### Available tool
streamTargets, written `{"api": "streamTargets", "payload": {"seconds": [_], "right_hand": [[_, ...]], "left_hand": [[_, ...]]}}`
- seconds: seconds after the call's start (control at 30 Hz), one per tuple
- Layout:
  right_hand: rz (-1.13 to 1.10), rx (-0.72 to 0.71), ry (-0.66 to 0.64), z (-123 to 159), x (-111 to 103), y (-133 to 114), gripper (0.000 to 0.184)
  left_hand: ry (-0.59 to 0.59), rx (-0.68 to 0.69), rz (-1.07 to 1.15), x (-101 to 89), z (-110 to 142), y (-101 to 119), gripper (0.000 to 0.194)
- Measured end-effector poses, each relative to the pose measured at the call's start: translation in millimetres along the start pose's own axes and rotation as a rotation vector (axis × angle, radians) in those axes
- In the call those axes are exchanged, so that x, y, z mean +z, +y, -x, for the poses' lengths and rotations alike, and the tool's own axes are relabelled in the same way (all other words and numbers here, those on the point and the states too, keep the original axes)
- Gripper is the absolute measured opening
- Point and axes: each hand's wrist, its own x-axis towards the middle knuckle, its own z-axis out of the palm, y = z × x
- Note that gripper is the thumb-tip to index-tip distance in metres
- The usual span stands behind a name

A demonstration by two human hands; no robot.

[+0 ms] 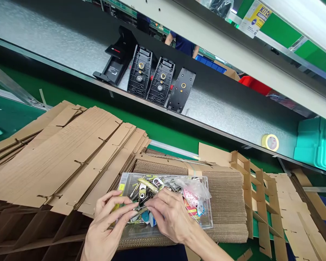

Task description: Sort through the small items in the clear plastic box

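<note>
While slotted cardboard dividers fill the lower left, a pile of flat brown cardboard sheets leans above them. Next comes the left hand, at the near left side of a clear plastic box; its thumb and forefinger are nearly together at a thin dark piece, though I cannot tell whether they are clamped on it. Farther off, on the grey worktop, stands a black case with red lettering, then 3 black housings in a slanting row, 2 with ribbed faces and 1 with a flatter plate.

The box rests on a stack of corrugated cardboard and is crowded with small parts, among them a lime-yellow tube. Over its middle is the right hand, fingers bent and close together, tips near the same dark piece; its grip is hidden. A co-worker in a dark blue top is partly visible beyond the worktop. At the box's right side lie a clear plastic bag and a pink-and-white packet. Rightward are a slotted cardboard grid, a roll of yellow tape and a teal bin.
</note>
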Motion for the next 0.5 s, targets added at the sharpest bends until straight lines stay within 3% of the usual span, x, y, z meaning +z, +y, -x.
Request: {"api": "streamTargets", "payload": {"seconds": [0.23,0.5], "right_hand": [[-0.034,0.002,0.057,0.5,0.3,1.6,0.018],[0.086,0.110,-0.021,-7.4,13.7,8.5,0.020]], "left_hand": [[0.010,0.001,0.001,0.6,-3.1,-0.8,0.022],[-0.012,-0.092,0.025,-0.3,1.8,2.5,0.035]]}}
